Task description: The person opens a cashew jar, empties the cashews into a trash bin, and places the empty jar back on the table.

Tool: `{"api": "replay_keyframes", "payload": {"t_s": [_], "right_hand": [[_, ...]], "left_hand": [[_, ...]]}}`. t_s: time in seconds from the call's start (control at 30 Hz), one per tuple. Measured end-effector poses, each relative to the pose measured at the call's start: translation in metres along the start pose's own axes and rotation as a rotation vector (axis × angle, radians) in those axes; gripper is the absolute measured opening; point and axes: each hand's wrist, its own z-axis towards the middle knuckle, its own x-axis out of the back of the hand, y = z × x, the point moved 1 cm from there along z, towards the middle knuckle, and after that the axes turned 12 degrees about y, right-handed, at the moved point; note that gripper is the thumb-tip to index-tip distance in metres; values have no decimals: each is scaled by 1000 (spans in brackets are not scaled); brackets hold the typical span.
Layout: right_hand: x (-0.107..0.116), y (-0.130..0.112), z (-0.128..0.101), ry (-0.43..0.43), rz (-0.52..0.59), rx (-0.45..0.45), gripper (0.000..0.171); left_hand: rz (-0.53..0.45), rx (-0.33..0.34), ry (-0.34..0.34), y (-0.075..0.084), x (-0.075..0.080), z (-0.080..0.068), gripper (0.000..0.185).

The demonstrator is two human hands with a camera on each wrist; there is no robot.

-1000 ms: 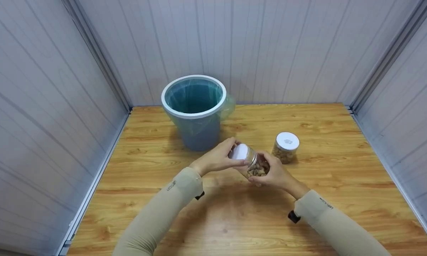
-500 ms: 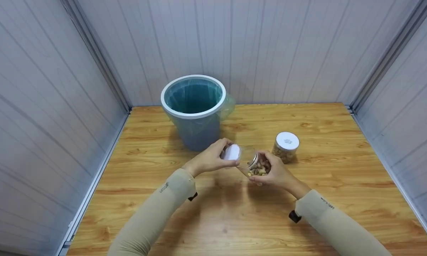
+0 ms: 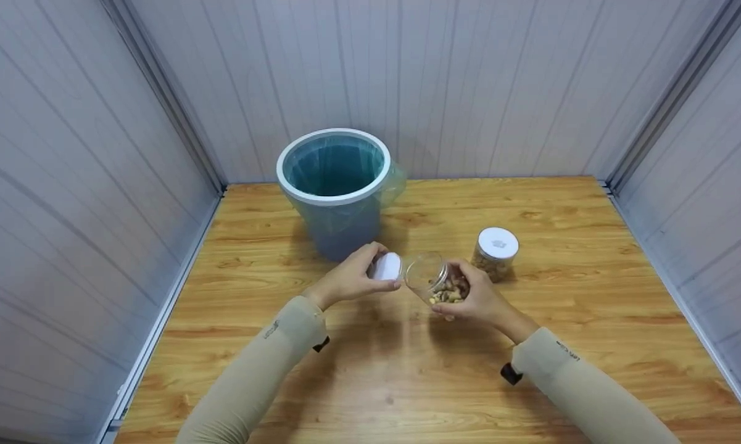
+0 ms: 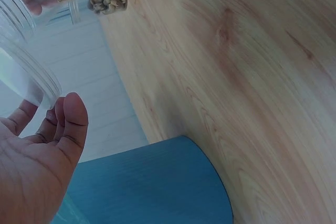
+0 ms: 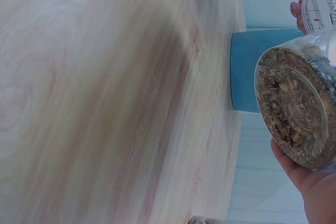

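Note:
In the head view my left hand [image 3: 347,277] pinches a round white lid [image 3: 387,267] by its edge, thumb below and fingers above. My right hand [image 3: 487,303] grips a clear jar [image 3: 424,272] of nuts around its body. The jar tilts with its mouth towards the lid, a small gap apart. Nuts [image 3: 449,290] lie in the jar's lower part. The right wrist view shows crumbs at the jar bottom [image 5: 294,106] and printing on the lid [image 5: 319,10]. At the left wrist, the lid [image 4: 39,74] stands beside the jar's threaded neck [image 4: 16,9].
Behind the left hand stands a blue bin [image 3: 345,231] with a white rim and a green liner [image 3: 395,185]. A second jar [image 3: 496,250] of nuts, white-lidded, stands upright just beyond the right hand. Pale panel walls [image 3: 469,86] border the wooden table [image 3: 395,382].
My left hand has drawn the white lid leftward, away from the jar's mouth, where it was a second ago. The right hand and jar have hardly moved.

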Motion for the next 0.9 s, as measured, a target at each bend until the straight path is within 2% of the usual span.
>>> {"api": "replay_keyframes", "payload": {"t_s": [0.1,0.33,0.6,0.9], "right_hand": [[0,-1,-1,-5,-1,-1,79],[1,-2,-1,-7,1,-20,80],[0,-2,1,-6,-8,-3,79],[1,-3,1,-11,-3,-11,80]], "left_hand": [[9,10,9,-3,2,-3,78],[25,-16,28,-16,10,-11,80],[68,24,46,-29,19,-17,81],[103,79,30,-40,26,-26,81]]}}
